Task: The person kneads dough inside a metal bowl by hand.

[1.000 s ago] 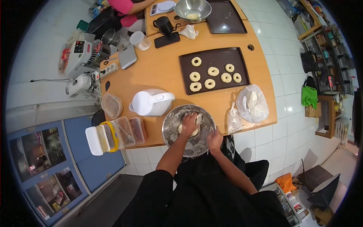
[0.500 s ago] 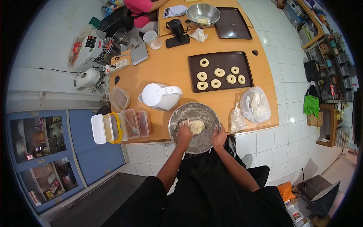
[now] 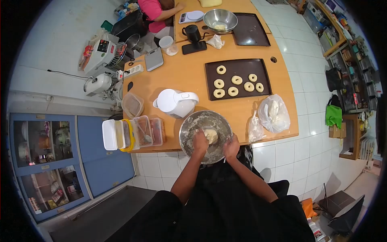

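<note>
A metal mixing bowl (image 3: 188, 152), its inside smeared with flour and dough, sits at the table's front edge, tipped slightly toward me. In it lies a pale lump of dough (image 3: 211, 136). My left hand (image 3: 200, 142) reaches into the bowl with its fingers curled against the left side of the dough. My right hand (image 3: 231, 147) grips the bowl's right rim, thumb and fingers on either side of the wall. The fingertips of my left hand are partly hidden by the hand itself.
A white electric kettle (image 3: 176, 103) stands just behind the bowl. Ring-shaped dough pieces lie on a dark baking tray (image 3: 266, 74). Plastic bags (image 3: 274, 114) rest at right, lidded tubs (image 3: 109, 135) at left. A co-worker's pink sleeve (image 3: 151, 10) shows at the far end.
My left hand has pushed further over the dough, covering more of its left side. My right hand stays on the rim. The whole view has shifted slightly.
</note>
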A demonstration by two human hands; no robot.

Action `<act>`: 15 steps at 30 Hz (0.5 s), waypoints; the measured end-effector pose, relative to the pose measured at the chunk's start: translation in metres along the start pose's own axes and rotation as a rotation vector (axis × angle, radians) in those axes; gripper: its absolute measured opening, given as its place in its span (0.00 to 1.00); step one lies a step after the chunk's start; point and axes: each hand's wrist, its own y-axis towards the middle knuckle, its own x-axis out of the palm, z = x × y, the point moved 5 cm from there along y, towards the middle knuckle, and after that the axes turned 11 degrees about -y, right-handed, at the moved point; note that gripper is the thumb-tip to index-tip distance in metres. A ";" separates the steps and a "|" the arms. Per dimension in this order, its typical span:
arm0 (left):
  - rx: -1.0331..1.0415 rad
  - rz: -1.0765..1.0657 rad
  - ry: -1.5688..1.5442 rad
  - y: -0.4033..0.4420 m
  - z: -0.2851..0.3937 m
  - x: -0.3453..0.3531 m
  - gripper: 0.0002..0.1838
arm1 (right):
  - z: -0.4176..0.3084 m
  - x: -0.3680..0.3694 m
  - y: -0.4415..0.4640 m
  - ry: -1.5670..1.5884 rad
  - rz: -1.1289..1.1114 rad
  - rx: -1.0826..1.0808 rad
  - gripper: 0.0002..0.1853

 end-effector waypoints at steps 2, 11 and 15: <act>0.148 0.064 -0.019 -0.002 0.010 0.008 0.29 | 0.001 -0.002 -0.002 -0.023 0.020 0.015 0.17; 0.237 0.046 0.034 0.013 0.039 0.018 0.26 | 0.010 0.002 -0.006 -0.058 -0.046 0.066 0.16; 0.523 0.158 0.100 0.017 0.050 0.028 0.24 | 0.011 0.002 -0.005 -0.054 -0.088 0.070 0.15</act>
